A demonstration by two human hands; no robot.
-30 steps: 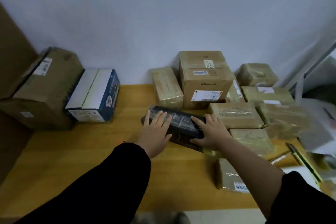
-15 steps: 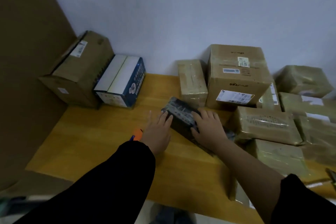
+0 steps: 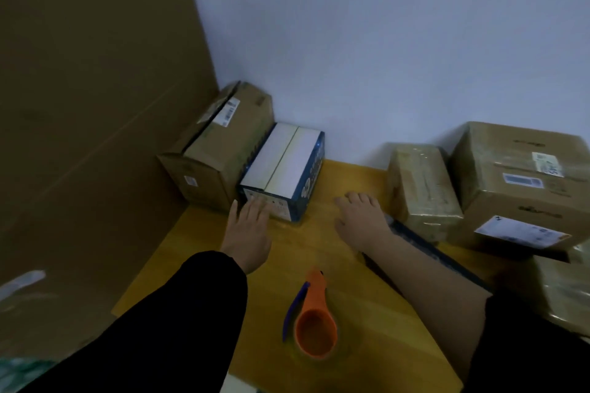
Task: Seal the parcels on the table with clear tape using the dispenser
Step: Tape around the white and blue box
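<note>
Wooden table (image 3: pixel 303 242) strip between left hand (image 3: pixel 249 233), right hand (image 3: pixel 360 220)

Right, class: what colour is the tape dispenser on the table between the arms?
The tape dispenser is orange with a dark blue side strip; head view shows it.

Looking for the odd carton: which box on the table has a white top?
The blue cardboard box ahead of the left hand; the large cardboard box beside it is brown.

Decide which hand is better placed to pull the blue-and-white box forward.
Probably left: the left hand lies right by the box; the right hand hovers apart from it, beside a wrapped parcel.
</note>
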